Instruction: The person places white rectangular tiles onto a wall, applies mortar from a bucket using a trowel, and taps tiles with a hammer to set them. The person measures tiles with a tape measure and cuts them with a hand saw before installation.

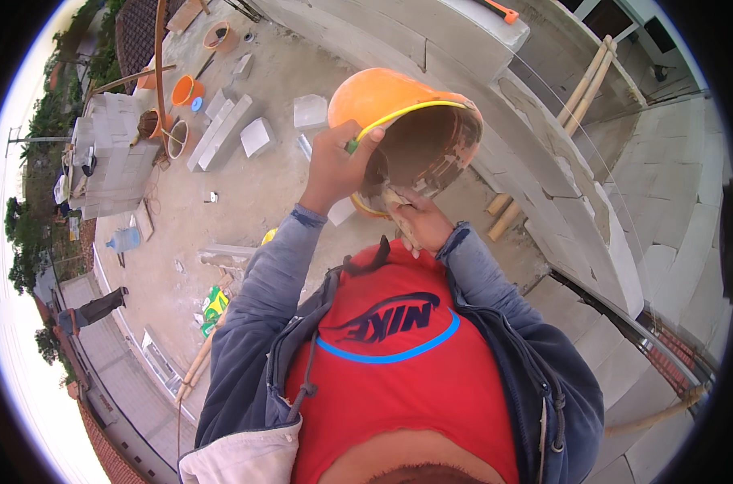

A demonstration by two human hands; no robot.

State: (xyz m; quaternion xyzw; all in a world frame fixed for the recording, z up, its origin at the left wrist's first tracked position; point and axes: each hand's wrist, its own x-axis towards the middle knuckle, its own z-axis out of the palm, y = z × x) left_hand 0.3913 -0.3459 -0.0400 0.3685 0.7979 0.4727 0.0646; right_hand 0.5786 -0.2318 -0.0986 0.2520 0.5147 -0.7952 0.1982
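Note:
An orange bucket is held tilted in front of me, its opening toward me, with a yellow rim band and grey mortar smeared inside. My left hand is closed on the bucket's rim at the left, beside a small green piece on the band. The fingers of my right hand are wrapped round a pale, mortar-crusted tool at the lower edge of the opening; its far end is hard to make out against the bucket.
Grey block walls run along the right, with bamboo poles beside them. Loose blocks, several orange buckets and a water jug stand on the concrete floor at left. Another person is at the far left beyond the floor's edge.

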